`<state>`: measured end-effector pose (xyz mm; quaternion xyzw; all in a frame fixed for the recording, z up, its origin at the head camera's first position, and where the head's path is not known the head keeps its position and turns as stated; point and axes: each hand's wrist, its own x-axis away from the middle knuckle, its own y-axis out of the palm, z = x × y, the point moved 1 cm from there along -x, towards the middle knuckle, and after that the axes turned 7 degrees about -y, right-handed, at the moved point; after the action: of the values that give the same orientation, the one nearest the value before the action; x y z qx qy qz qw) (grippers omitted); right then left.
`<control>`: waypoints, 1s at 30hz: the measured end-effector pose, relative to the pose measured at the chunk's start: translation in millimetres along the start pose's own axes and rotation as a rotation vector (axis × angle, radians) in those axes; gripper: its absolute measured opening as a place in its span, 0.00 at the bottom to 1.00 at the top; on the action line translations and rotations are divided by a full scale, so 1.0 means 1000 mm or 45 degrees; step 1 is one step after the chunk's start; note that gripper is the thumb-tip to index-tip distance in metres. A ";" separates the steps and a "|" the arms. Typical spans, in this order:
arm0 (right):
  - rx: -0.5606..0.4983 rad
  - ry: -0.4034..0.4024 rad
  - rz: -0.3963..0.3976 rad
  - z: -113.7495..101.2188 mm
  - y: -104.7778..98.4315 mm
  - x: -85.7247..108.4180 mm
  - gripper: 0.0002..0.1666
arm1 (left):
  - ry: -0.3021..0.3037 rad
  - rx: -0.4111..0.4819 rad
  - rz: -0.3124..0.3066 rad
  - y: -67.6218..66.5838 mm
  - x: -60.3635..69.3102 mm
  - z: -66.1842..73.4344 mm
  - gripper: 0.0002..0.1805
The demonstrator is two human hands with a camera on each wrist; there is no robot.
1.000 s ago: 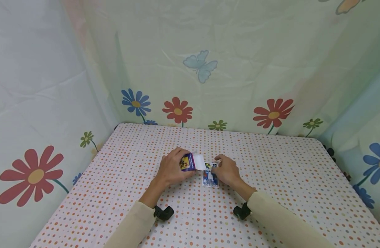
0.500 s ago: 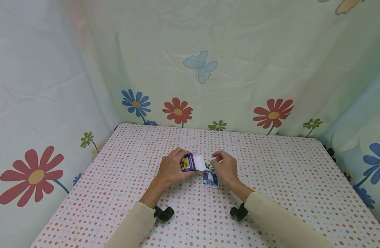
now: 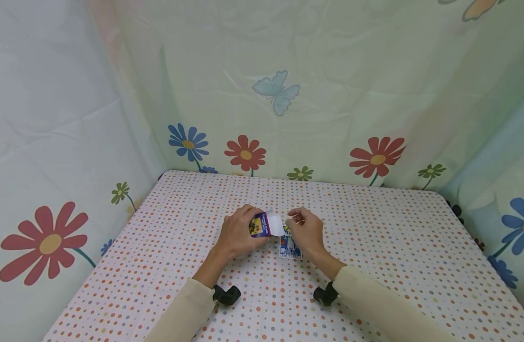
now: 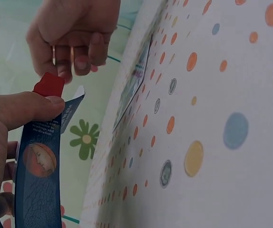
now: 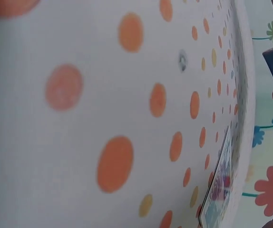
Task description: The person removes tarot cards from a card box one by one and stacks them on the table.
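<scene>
In the head view my left hand (image 3: pixel 240 231) grips a tarot card box (image 3: pixel 259 225), purple with a yellow picture. Its white flap (image 3: pixel 275 225) sticks out to the right, opened. The left wrist view shows the box's dark blue side (image 4: pixel 39 166) and a red piece (image 4: pixel 51 86) under my left thumb. My right hand (image 3: pixel 308 232) hovers just right of the flap, fingers loosely bent, with nothing visible in them. Whether a fingertip touches the red piece is unclear. A tarot card (image 3: pixel 290 247) labelled "The Tower" lies face up on the table, partly hidden by my right hand.
A white cloth with coloured dots covers the table (image 3: pixel 373 228). Behind it and at both sides hang curtains (image 3: pixel 322 104) printed with flowers and butterflies. A dark wrist camera (image 3: pixel 227 295) sits by the left sleeve, another (image 3: pixel 326 294) by the right.
My right hand has lifted off the tarot card and shifted left and slightly away from me, towards the box's flap. My left hand and the box have stayed nearly still.
</scene>
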<state>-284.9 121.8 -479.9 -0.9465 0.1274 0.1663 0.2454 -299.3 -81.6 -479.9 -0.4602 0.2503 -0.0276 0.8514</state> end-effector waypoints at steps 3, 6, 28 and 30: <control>0.003 -0.021 -0.003 -0.001 0.002 0.000 0.10 | 0.009 -0.006 0.005 0.000 0.000 0.000 0.39; -0.002 -0.023 -0.013 -0.001 0.004 0.000 0.09 | 0.019 -0.005 0.012 0.000 0.000 -0.001 0.39; -0.142 -0.018 -0.190 -0.004 0.016 0.003 0.13 | 0.038 -0.026 -0.009 0.002 0.000 -0.001 0.38; -0.171 0.001 -0.208 -0.006 0.017 0.004 0.14 | 0.038 -0.035 -0.006 0.002 0.000 -0.001 0.38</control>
<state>-285.2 104.2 -483.8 -0.9681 0.0386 0.1534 0.1942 -299.8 -81.0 -481.6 -0.4718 0.2623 -0.0333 0.8411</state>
